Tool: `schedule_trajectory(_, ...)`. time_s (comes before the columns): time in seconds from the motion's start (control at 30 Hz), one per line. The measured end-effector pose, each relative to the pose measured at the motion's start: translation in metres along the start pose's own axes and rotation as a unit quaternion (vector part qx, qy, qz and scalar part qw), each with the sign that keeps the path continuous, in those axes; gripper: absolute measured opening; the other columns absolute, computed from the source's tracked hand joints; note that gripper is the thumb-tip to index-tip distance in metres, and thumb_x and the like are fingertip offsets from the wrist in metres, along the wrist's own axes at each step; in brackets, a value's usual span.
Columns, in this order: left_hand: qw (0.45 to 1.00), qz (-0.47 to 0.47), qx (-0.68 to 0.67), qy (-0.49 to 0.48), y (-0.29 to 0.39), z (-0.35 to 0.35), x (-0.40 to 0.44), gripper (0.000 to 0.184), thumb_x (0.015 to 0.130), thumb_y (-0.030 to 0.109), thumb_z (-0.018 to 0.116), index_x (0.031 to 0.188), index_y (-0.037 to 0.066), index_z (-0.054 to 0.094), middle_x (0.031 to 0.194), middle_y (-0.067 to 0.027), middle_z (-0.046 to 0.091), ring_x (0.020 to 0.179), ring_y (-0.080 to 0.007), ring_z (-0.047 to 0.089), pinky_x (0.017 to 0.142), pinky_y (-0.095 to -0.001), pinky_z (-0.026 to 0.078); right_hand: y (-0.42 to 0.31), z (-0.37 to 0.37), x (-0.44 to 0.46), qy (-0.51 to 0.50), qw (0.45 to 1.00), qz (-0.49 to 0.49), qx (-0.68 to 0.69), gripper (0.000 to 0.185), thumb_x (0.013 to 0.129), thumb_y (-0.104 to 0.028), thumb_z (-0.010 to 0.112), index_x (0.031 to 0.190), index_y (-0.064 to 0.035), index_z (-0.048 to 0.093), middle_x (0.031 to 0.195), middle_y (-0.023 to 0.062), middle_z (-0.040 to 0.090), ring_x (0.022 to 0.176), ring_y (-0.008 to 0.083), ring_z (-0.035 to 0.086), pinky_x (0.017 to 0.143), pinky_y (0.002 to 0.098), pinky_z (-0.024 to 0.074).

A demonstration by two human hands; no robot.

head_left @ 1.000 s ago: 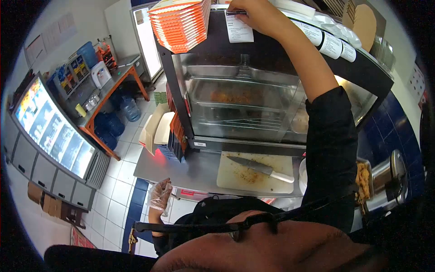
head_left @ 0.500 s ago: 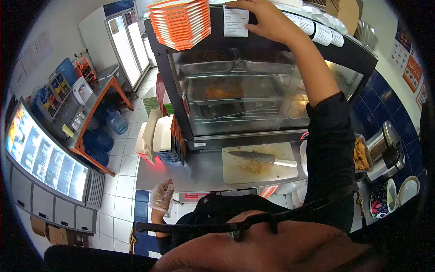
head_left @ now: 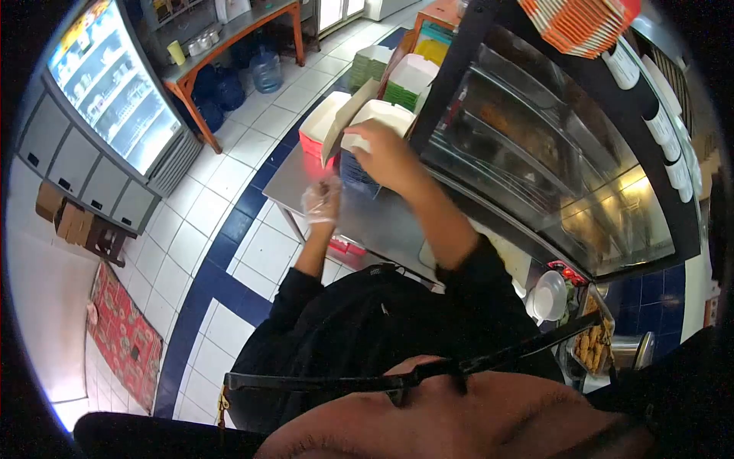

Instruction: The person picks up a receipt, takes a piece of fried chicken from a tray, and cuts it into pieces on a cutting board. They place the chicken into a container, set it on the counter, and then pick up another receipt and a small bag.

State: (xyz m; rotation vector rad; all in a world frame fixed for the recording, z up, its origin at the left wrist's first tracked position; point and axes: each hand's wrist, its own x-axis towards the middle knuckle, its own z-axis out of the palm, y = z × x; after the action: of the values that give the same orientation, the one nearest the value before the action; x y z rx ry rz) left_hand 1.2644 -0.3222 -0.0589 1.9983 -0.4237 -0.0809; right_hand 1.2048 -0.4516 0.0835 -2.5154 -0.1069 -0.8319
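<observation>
My bare right hand (head_left: 382, 157) is at a stack of paper food boxes (head_left: 388, 113) with pale insides and dark blue sides. Its fingers are closed at the near rim of the top box. Below and to the left is my left hand (head_left: 321, 200), in a clear plastic glove, its fingers curled; whatever may be in them is hidden. Close above that glove stands a stack of red-sided food boxes (head_left: 312, 145). A tan cardboard flap (head_left: 345, 122) leans between the two stacks.
Behind are green-sided boxes (head_left: 413, 75). The glass display warmer (head_left: 535, 138) fills the right, with orange-striped boxes (head_left: 579, 23) on top. A cutting board (head_left: 514, 264) lies partly behind my right arm. Fried food fills a tray (head_left: 595, 344). A drinks fridge (head_left: 115, 84) stands left.
My right hand has come down from the paper slip on the warmer to the blue-sided boxes. The gloved left hand has risen towards the red-sided boxes. The view has turned left.
</observation>
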Motion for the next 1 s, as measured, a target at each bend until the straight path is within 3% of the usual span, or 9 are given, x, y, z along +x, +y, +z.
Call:
schedule_trajectory(0.07, 0.994, 0.012, -0.111, 0.014, -0.028, 0.046, 0.01, 0.03, 0.082, 0.023, 0.067, 0.103, 0.003, 0.062, 0.088, -0.0099, 0.066, 0.078, -0.0164, 0.062, 0.071, -0.0315, 0.048, 0.032, 0.058, 0.011, -0.228, 0.935, 0.157, -0.22, 0.026, 0.075, -0.011, 0.063, 0.099, -0.0011, 0.062, 0.097, 0.0233, 0.06, 0.095, 0.0349, 0.059, 0.08, 0.0403, 0.05)
schedule_trajectory(0.13, 0.974, 0.035, -0.224, 0.025, -0.043, 0.077, 0.022, 0.035, 0.081, 0.026, 0.068, 0.106, 0.002, 0.061, 0.087, -0.0102, 0.066, 0.077, -0.0172, 0.062, 0.071, -0.0325, 0.048, 0.055, 0.084, 0.007, -0.228, 0.924, 0.197, -0.235, 0.025, 0.076, -0.018, 0.063, 0.095, -0.0016, 0.064, 0.096, 0.0214, 0.062, 0.094, 0.0336, 0.061, 0.08, 0.0402, 0.0513)
schedule_trajectory(0.23, 0.886, -0.099, -0.451, 0.039, -0.023, 0.084, 0.043, 0.043, 0.079, 0.031, 0.071, 0.106, -0.002, 0.059, 0.089, -0.01, 0.064, 0.08, -0.016, 0.059, 0.074, -0.0289, 0.047, 0.077, 0.093, 0.006, -0.226, 0.916, 0.248, -0.221, 0.022, 0.077, -0.021, 0.061, 0.089, -0.003, 0.067, 0.091, 0.0216, 0.064, 0.09, 0.0343, 0.064, 0.079, 0.0409, 0.0516)
schedule_trajectory(0.4, 0.915, -0.095, -0.388, 0.057, -0.017, 0.093, 0.061, 0.032, 0.081, 0.025, 0.069, 0.099, 0.001, 0.062, 0.088, -0.0087, 0.065, 0.077, -0.0132, 0.058, 0.069, -0.0272, 0.046, 0.109, 0.094, 0.004, -0.243, 0.93, 0.196, -0.195, 0.019, 0.074, -0.015, 0.059, 0.075, 0.0025, 0.066, 0.082, 0.0249, 0.064, 0.08, 0.0381, 0.064, 0.074, 0.0438, 0.0513)
schedule_trajectory(0.5, 0.949, -0.094, -0.283, 0.101, -0.013, 0.091, 0.057, 0.05, 0.075, 0.03, 0.074, 0.108, -0.004, 0.059, 0.091, -0.014, 0.065, 0.082, -0.0208, 0.061, 0.076, -0.0306, 0.048, 0.112, 0.089, 0.0, -0.202, 0.946, 0.187, -0.174, 0.02, 0.073, -0.015, 0.058, 0.074, 0.0048, 0.064, 0.081, 0.0266, 0.062, 0.079, 0.0402, 0.062, 0.071, 0.0444, 0.0502)
schedule_trajectory(0.63, 0.94, -0.128, -0.305, 0.085, -0.007, 0.087, 0.058, 0.054, 0.072, 0.033, 0.076, 0.108, -0.004, 0.06, 0.09, -0.014, 0.065, 0.08, -0.0212, 0.061, 0.075, -0.0311, 0.048, 0.11, 0.088, -0.003, -0.197, 0.947, 0.198, -0.158, 0.018, 0.074, -0.013, 0.058, 0.074, 0.0042, 0.065, 0.08, 0.0256, 0.063, 0.078, 0.0404, 0.062, 0.071, 0.044, 0.0503)
schedule_trajectory(0.8, 0.974, -0.111, -0.183, 0.076, -0.005, 0.081, 0.058, 0.059, 0.068, 0.039, 0.078, 0.106, -0.003, 0.061, 0.088, -0.0127, 0.064, 0.076, -0.0196, 0.06, 0.072, -0.031, 0.049, 0.088, 0.076, 0.0, -0.181, 0.945, 0.177, -0.208, 0.015, 0.072, -0.012, 0.061, 0.077, 0.0006, 0.066, 0.08, 0.0227, 0.064, 0.082, 0.037, 0.063, 0.073, 0.0423, 0.051)
schedule_trajectory(0.83, 0.971, -0.04, -0.214, 0.101, -0.014, 0.089, 0.058, 0.047, 0.072, 0.036, 0.073, 0.104, 0.001, 0.063, 0.089, -0.0121, 0.067, 0.077, -0.0203, 0.063, 0.069, -0.0326, 0.049, 0.087, 0.079, 0.002, -0.204, 0.94, 0.155, -0.225, 0.012, 0.071, -0.011, 0.061, 0.075, -0.001, 0.067, 0.08, 0.0199, 0.065, 0.082, 0.0349, 0.064, 0.074, 0.0417, 0.0514)
schedule_trajectory(1.0, 0.972, -0.021, -0.223, 0.062, -0.064, 0.121, 0.087, 0.044, 0.072, 0.033, 0.072, 0.103, 0.003, 0.064, 0.088, -0.0126, 0.067, 0.08, -0.0201, 0.064, 0.07, -0.0321, 0.05, 0.082, 0.074, 0.017, -0.257, 0.933, 0.127, -0.219, 0.014, 0.069, -0.01, 0.061, 0.075, -0.0009, 0.069, 0.081, 0.0198, 0.066, 0.081, 0.0339, 0.065, 0.072, 0.041, 0.0516)
